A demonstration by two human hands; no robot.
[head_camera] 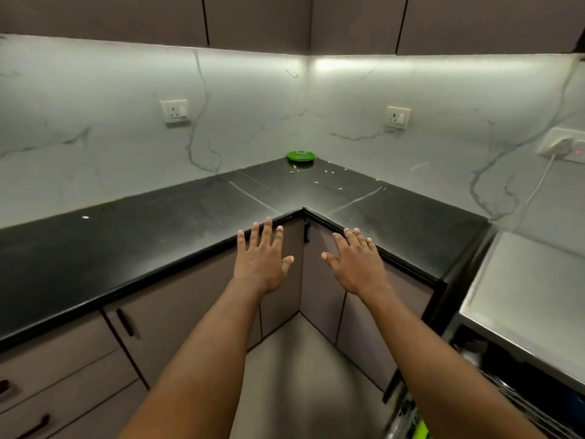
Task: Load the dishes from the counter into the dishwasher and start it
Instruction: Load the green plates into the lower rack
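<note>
Fingers splayed, perhaps grazing counter.

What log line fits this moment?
left hand: open, empty | right hand: open, empty | dish: green, counter corner | dishwasher: right, racks visible

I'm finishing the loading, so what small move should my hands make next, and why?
Probably reach the right hand forward to the green plate in the counter corner; it and the left hand are open and empty, and that plate seems the only dish there.
</note>
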